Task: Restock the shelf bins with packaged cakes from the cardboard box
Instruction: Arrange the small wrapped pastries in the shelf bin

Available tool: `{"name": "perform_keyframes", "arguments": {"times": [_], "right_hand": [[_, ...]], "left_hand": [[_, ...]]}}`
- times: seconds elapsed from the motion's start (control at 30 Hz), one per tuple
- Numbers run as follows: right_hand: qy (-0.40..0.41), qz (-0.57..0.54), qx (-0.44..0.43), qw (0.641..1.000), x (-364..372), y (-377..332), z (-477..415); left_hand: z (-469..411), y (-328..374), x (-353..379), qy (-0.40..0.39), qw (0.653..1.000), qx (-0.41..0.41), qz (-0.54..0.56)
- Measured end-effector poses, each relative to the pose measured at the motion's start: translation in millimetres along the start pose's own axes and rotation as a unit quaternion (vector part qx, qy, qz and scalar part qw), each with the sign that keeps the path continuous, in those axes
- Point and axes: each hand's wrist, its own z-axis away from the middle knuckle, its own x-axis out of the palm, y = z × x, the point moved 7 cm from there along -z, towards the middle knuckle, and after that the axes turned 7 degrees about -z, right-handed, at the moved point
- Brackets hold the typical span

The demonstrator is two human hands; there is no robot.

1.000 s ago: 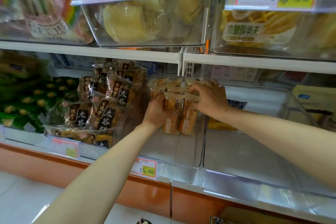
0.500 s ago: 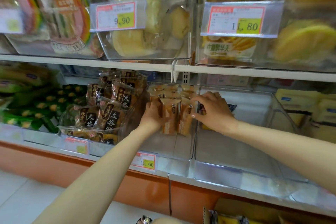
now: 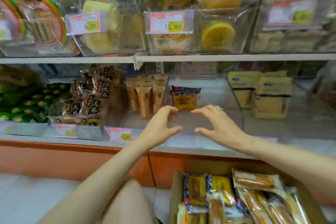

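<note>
Both my hands hover empty in front of the middle shelf, fingers loosely curved and thumbs pointing at each other. My left hand (image 3: 160, 123) is just below several orange packaged cakes (image 3: 145, 96) standing upright in a clear bin. My right hand (image 3: 216, 123) is in front of the neighbouring clear bin (image 3: 234, 96), which holds one dark-blue and yellow pack (image 3: 184, 99) at its back. The open cardboard box (image 3: 175, 196) sits on the floor at the lower right, filled with several yellow and orange cake packs (image 3: 218, 192).
Brown packs with black labels (image 3: 94, 100) fill the bin to the left, with green packs (image 3: 27, 103) further left. Pale yellow packs (image 3: 263, 94) stand to the right. The upper shelf (image 3: 218, 57) carries bins of round cakes and price tags. My knee (image 3: 127, 203) is at the bottom centre.
Both hands have let go of the orange cake packs and drawn back out of the bin, lower and to the right. The view has tipped down, bringing the cardboard box in.
</note>
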Motion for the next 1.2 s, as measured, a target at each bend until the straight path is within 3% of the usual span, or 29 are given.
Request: {"name": "perform_keyframes", "arguments": {"times": [0.13,0.33,0.47,0.6,0.67,0.73,0.87,0.97,1.03,1.2], "right_hand": [[-0.041,-0.021,0.051,0.998,-9,40,55],[-0.186,-0.003,0.148,0.971,4,123,134],[-0.228,0.087,0.181,0.953,10,170,162],[-0.220,0.165,0.258,0.926,20,211,189],[-0.232,0.139,0.316,0.909,30,226,206],[-0.235,0.016,0.374,0.897,45,231,222],[-0.130,-0.217,0.426,0.869,59,234,229],[-0.003,-0.343,0.473,0.811,62,245,232],[0.046,-0.378,0.496,0.780,62,246,234],[0.120,-0.443,0.483,0.746,55,232,224]], "left_hand": [[8,43,58,-0.080,0.996,0.003,0.046],[17,69,164,-0.198,0.979,-0.010,0.043],[27,52,229,-0.263,0.953,-0.111,0.098],[24,37,271,-0.262,0.921,-0.231,0.173],[17,40,286,-0.277,0.912,-0.231,0.196],[11,47,298,-0.295,0.908,-0.210,0.210],[5,43,308,-0.290,0.911,-0.210,0.204],[9,37,308,-0.299,0.901,-0.214,0.228],[12,36,305,-0.307,0.898,-0.207,0.239],[33,35,295,-0.341,0.881,-0.194,0.265]]}}
